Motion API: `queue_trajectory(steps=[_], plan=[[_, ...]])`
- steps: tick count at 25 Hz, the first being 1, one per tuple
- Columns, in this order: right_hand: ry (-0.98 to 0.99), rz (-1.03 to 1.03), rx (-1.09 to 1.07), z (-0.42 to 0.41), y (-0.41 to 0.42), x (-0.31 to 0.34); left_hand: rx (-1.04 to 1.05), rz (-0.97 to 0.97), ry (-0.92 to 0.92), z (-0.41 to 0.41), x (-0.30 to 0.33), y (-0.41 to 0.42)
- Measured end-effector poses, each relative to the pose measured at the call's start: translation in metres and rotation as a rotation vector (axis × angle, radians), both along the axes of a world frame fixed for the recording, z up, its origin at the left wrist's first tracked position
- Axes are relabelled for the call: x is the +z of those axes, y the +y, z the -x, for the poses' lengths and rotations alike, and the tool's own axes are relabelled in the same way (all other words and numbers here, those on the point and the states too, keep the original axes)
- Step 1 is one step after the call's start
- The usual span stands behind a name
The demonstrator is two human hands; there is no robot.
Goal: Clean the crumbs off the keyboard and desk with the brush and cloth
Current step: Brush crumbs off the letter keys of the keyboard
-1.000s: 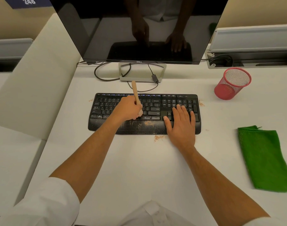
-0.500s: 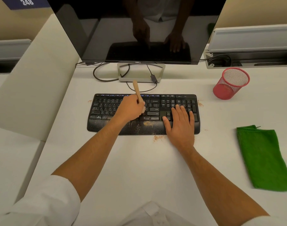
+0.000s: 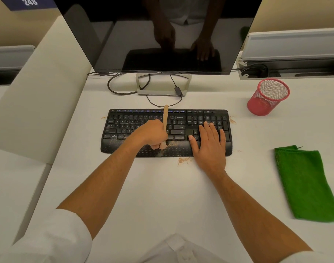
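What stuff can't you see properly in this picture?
Head view:
- Brush bristles: mostly behind the left hand.
- Keyboard keys under both hands, including the right hand: covered.
- Key letters: too small.
- Green cloth: right edge cut off.
- Red mesh cup contents: unclear.

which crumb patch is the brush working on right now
The patch on the keyboard's palm rest, right beside the brush bristles in the left hand. The other patches lie on the desk, off the keyboard.

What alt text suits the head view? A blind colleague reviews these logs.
The left hand sweeps a wooden brush across a crumb-strewn black keyboard while the right hand steadies it. A green cloth lies unused to the right.
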State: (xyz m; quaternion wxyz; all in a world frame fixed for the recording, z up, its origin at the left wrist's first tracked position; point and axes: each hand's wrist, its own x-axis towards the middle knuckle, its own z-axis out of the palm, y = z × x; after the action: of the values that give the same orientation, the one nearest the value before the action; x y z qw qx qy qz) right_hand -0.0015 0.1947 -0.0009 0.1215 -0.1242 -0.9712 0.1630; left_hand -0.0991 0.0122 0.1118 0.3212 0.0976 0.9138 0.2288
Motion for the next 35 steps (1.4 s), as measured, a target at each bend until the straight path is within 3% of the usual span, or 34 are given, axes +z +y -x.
queue_trajectory(steps=[6, 10, 13, 16, 20, 22, 27, 28, 32, 35], plan=[[0.004, 0.004, -0.002, 0.000, 0.000, 0.001, 0.265, -0.321, 0.265, -0.003, -0.010, 0.000], [0.004, 0.006, -0.001, 0.000, -0.001, 0.000, 0.226, -0.222, 0.384, -0.011, -0.019, 0.007], [0.015, 0.003, -0.004, 0.000, 0.000, -0.001, 0.136, -0.134, 0.288, -0.009, -0.016, 0.008], [0.017, 0.001, 0.001, 0.000, 0.000, -0.001, 0.191, -0.167, 0.138, 0.001, -0.008, -0.002], [0.016, 0.006, -0.003, -0.001, 0.000, -0.001, 0.340, -0.244, 0.347, 0.003, -0.016, -0.017], [0.015, 0.007, -0.001, 0.000, -0.001, -0.001, 0.323, -0.221, 0.344, -0.003, -0.022, -0.019], [0.012, 0.000, -0.002, -0.001, 0.000, 0.000, 0.196, -0.179, 0.004, 0.004, -0.005, -0.019], [0.010, 0.003, 0.001, -0.001, 0.000, 0.000, 0.222, -0.209, 0.006, 0.006, -0.004, -0.020], [0.017, -0.001, -0.008, -0.001, -0.001, 0.000, 0.353, -0.264, 0.291, 0.005, -0.015, -0.027], [0.018, -0.006, -0.003, 0.000, -0.001, -0.001, 0.337, -0.228, 0.290, 0.001, -0.021, -0.032]])
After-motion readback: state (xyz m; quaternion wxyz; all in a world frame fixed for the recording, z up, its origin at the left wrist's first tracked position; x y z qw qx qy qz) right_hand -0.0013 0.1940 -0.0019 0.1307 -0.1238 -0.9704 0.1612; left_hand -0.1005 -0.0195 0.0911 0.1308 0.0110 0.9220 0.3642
